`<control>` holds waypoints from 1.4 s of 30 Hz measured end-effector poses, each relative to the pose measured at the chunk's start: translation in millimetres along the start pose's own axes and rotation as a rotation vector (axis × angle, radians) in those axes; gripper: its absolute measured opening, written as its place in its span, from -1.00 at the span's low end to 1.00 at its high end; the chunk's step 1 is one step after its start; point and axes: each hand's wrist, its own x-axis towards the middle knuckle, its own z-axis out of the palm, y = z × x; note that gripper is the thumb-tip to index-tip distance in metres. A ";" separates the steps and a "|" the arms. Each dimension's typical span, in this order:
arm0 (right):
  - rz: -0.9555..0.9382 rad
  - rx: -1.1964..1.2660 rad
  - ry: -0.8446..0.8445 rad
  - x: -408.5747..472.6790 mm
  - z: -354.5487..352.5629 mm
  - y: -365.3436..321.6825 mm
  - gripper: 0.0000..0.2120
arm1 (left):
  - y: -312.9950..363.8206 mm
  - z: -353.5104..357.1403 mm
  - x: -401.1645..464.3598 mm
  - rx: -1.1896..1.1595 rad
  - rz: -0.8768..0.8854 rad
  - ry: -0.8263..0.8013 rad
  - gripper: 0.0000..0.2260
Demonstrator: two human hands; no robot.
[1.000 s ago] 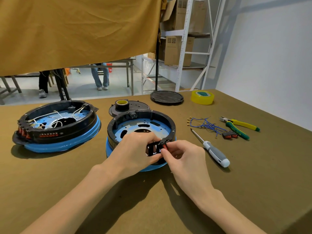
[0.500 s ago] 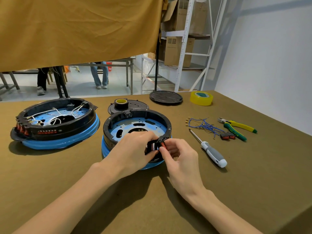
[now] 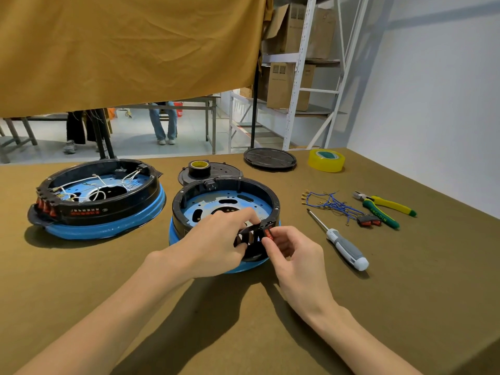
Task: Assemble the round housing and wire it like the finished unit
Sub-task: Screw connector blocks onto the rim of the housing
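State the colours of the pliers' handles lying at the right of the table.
The pliers have yellow and green handles, seen in the head view, the only one.

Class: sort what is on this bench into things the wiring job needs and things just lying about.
In use:
unwired housing
red switch
finished unit
blue wires
spare switches
screwdriver
pliers

Lying about:
yellow tape roll
black round cover
boxes on shelving

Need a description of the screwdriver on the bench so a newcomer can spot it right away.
Start at the open round housing in the middle of the brown table, then look just to its right. The screwdriver lies there alone, tip pointing away. It is the only tool with a grey-and-white handle; the pliers beyond it have yellow-green grips.
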 end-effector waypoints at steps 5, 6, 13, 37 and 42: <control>-0.021 0.013 -0.010 -0.7 -0.5 -0.5 -0.82 | 0.8 0.8 0.4 0.004 -0.025 0.011 -0.64; -0.024 0.015 -0.010 -0.5 -0.9 -0.4 -0.82 | 0.9 1.5 0.2 -0.001 -0.025 0.016 -0.64; -0.013 0.019 -0.019 -1.6 -2.2 -0.2 -0.82 | -0.9 5.4 -1.1 0.017 -0.002 0.087 -0.65; -0.057 -0.279 -0.059 9.9 0.7 -9.0 -0.87 | -10.2 8.5 7.1 -0.077 0.015 0.207 -0.76; -0.085 -0.350 -0.027 6.0 6.9 -12.3 -0.86 | -10.6 10.2 12.6 -0.096 -0.011 0.264 -0.81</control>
